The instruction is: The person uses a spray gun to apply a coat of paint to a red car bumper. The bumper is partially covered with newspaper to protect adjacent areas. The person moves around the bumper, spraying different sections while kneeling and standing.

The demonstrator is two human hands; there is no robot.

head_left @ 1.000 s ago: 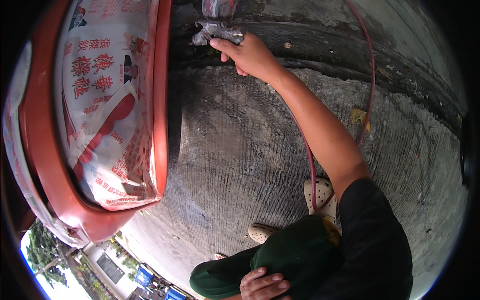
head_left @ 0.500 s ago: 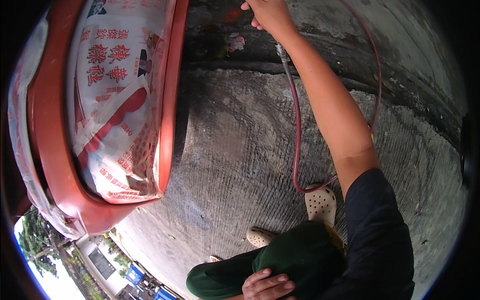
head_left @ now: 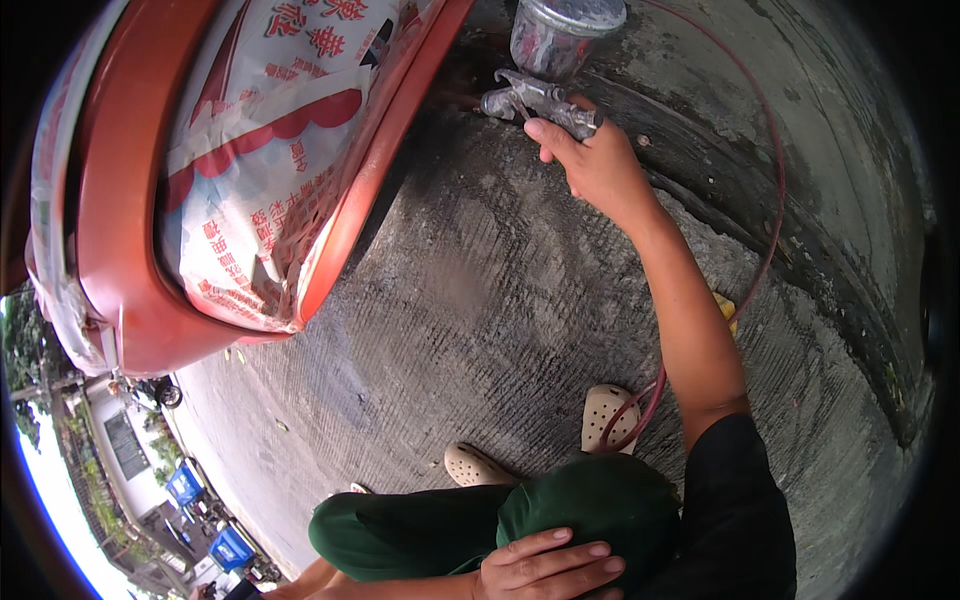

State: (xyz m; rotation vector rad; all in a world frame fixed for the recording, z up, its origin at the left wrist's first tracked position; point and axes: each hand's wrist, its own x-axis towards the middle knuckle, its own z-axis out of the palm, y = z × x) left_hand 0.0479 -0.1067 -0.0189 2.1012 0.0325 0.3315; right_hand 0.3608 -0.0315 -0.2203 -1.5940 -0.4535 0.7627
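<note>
Holding a grey metal spray gun [head_left: 545,103] beside a glossy orange-red vehicle body [head_left: 135,230]

The right hand [head_left: 600,165] is curled round the gun's handle at the far side, just right of the body, nozzle turned left toward it. A paint-smeared cup with a round grey lid [head_left: 565,42] sits at the gun's far side, apparently attached. The left hand [head_left: 550,565] holds nothing, its fingers loosely extended on the knee of the dark green trousers [head_left: 590,500].

The body's visible orange-red parts look fully coated, judging by their even colour and shine; the white plastic sheeting with red print [head_left: 265,205] remains fixed inside the frame. Whether the far end is finished, or paint is leaving the nozzle, I cannot tell.

Ridged grey concrete floor [head_left: 430,300] gives the right arm room between the body's right edge and the beige perforated clogs [head_left: 475,465]. The far right is bounded by a stained grey concrete wall [head_left: 840,130]. A thin dark red hose [head_left: 777,200] loops along the right and over one clog, a likely snag.
</note>
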